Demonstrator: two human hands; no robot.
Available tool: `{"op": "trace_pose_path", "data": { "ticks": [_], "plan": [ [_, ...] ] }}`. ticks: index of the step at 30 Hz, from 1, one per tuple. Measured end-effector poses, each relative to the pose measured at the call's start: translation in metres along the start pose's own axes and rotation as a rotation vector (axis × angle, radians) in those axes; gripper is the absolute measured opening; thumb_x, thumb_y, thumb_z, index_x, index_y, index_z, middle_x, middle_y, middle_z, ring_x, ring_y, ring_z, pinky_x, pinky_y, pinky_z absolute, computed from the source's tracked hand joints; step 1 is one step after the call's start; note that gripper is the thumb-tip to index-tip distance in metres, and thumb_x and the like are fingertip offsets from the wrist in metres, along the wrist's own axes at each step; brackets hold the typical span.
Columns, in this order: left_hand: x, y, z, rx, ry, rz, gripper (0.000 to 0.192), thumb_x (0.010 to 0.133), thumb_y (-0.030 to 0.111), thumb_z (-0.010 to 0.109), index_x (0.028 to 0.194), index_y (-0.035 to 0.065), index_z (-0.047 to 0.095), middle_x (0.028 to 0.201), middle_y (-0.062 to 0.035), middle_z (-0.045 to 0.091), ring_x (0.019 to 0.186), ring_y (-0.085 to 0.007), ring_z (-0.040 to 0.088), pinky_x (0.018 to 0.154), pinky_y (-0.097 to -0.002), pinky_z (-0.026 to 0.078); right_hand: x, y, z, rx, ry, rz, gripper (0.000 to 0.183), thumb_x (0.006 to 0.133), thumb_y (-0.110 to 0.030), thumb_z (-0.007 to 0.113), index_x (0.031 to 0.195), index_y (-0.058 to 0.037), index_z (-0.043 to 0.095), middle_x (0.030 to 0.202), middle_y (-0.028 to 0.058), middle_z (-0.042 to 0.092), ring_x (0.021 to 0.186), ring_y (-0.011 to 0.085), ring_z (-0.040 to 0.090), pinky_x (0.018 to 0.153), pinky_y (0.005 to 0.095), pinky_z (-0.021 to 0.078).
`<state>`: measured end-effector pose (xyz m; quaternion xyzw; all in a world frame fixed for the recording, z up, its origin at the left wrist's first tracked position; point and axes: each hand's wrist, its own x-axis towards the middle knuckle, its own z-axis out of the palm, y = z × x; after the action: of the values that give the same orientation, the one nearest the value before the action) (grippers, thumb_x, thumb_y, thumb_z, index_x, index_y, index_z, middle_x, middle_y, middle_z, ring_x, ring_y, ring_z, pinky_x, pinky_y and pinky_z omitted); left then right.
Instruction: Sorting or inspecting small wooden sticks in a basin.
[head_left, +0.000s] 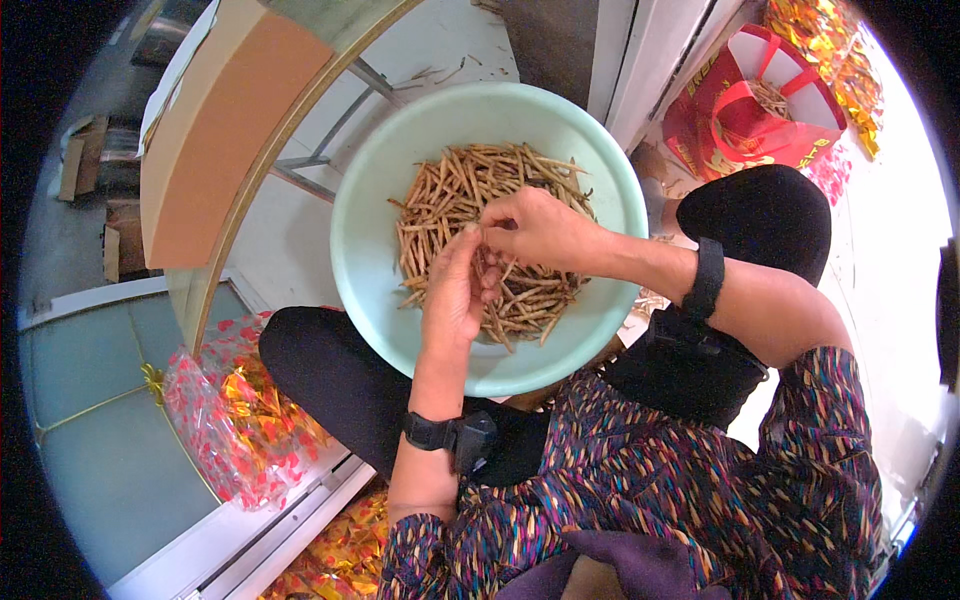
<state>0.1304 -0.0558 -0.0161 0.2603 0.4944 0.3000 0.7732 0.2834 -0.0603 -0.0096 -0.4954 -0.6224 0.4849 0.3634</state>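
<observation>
A pale green plastic basin (375, 300) rests on my lap, holding a heap of thin, dry brown pods (450, 180). Over the heap, my left hand (454, 289) is raised with its thumb and fingertips close together. My right hand (536, 229) meets it from the right, thumb and forefinger pinched near my left thumb. Something small and dark, probably a pod, seems to lie between the two hands, but the fingers hide most of it. Both wrists wear black straps.
A red carrier bag (694, 124) with similar pods inside stands at the upper right. At the left are a large cardboard box (232, 142), a table edge and metal legs, and clear plastic wrap with red spots (195, 420). Scattered pods lie on the floor beyond the basin.
</observation>
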Motion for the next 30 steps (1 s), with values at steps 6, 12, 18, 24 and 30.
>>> {"op": "trace_pose_path", "data": {
  "ticks": [6, 12, 18, 24, 30],
  "plan": [
    [0.0, -0.001, 0.006, 0.045, 0.015, 0.051, 0.018, 0.088, 0.023, 0.046, 0.08, 0.0075, 0.05, 0.063, 0.0005, 0.048, 0.044, -0.0063, 0.04, 0.035, -0.0192, 0.029, -0.001, 0.003, -0.004, 0.147, -0.085, 0.174, 0.018, 0.078, -0.012, 0.05, 0.076, 0.0037, 0.058, 0.057, 0.0046, 0.054, 0.049, 0.0095, 0.049, 0.047, 0.0245, 0.0412],
    [0.007, -0.008, 0.001, 0.133, 0.006, 0.086, 0.014, 0.088, 0.023, 0.044, 0.086, 0.0102, 0.05, 0.064, 0.0002, 0.049, 0.046, -0.0072, 0.039, 0.038, -0.0201, 0.029, 0.0, 0.01, -0.003, 0.204, -0.076, 0.273, 0.017, 0.078, -0.011, 0.049, 0.074, 0.0039, 0.057, 0.057, 0.0037, 0.053, 0.05, 0.0091, 0.05, 0.047, 0.0233, 0.0415],
    [0.006, -0.012, 0.003, 0.045, 0.109, 0.032, 0.013, 0.088, 0.018, 0.04, 0.082, 0.0085, 0.047, 0.065, -0.0016, 0.049, 0.045, -0.0078, 0.038, 0.038, -0.0197, 0.028, -0.001, 0.018, 0.009, 0.1, 0.006, 0.132, 0.018, 0.078, -0.011, 0.048, 0.075, 0.0047, 0.056, 0.059, 0.0055, 0.056, 0.051, 0.0096, 0.051, 0.049, 0.0244, 0.0436],
    [0.009, -0.013, -0.006, 0.025, 0.197, 0.009, 0.016, 0.087, 0.016, 0.036, 0.077, 0.0074, 0.045, 0.061, -0.0033, 0.047, 0.042, -0.0092, 0.036, 0.035, -0.0206, 0.026, -0.006, -0.001, 0.008, 0.225, -0.049, 0.256, 0.019, 0.08, -0.013, 0.049, 0.083, 0.0045, 0.056, 0.062, 0.0064, 0.057, 0.054, 0.0111, 0.054, 0.049, 0.0238, 0.0444],
    [0.017, -0.022, -0.013, -0.002, 0.174, 0.02, 0.026, 0.09, 0.025, 0.032, 0.075, 0.0095, 0.045, 0.054, -0.0006, 0.042, 0.041, -0.0099, 0.035, 0.034, -0.0217, 0.024, -0.006, 0.001, 0.012, 0.611, -0.175, 0.268, 0.02, 0.085, -0.012, 0.043, 0.095, 0.0049, 0.047, 0.073, 0.0102, 0.058, 0.06, 0.0149, 0.058, 0.052, 0.0248, 0.048]
  ]
}}
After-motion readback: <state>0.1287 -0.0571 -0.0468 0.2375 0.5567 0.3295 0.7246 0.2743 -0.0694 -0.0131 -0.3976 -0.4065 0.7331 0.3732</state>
